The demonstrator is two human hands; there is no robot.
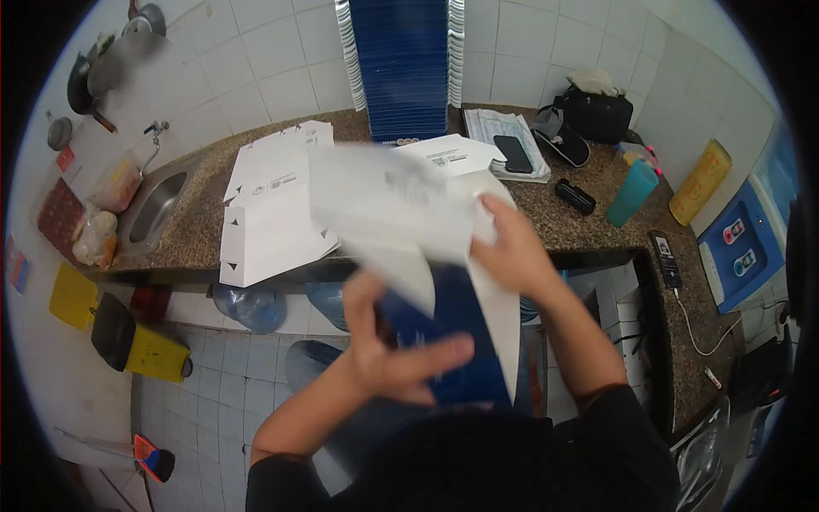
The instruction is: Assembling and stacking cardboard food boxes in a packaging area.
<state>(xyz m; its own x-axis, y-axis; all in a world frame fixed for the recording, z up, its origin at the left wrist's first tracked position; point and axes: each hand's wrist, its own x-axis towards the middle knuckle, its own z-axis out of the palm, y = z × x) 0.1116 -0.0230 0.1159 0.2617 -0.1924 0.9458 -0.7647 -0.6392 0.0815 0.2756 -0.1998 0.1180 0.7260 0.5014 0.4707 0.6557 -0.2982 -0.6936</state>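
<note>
A cardboard box blank, white inside and dark blue (pixel 452 316) outside, is partly folded in front of me, its white upper flaps smeared by motion. My right hand (pixel 514 247) is closed on the white edge at its upper right. Fingers apart, my left hand (pixel 388 354) is at the lower left of the blue face; whether it touches the card I cannot tell. Flat white box blanks (pixel 277 200) lie on the counter beyond, one more white blank (pixel 452 154) behind the folded piece. A tall stack of blue boxes (pixel 401 68) stands against the wall.
The granite counter (pixel 192 243) has a sink (pixel 158 209) at left. On its right are papers with a phone (pixel 513 154), a black bag (pixel 595 115), a teal cup (pixel 633 194), a yellow cylinder (pixel 701 183) and a charging phone (pixel 665 260). Water jugs (pixel 256 305) sit underneath.
</note>
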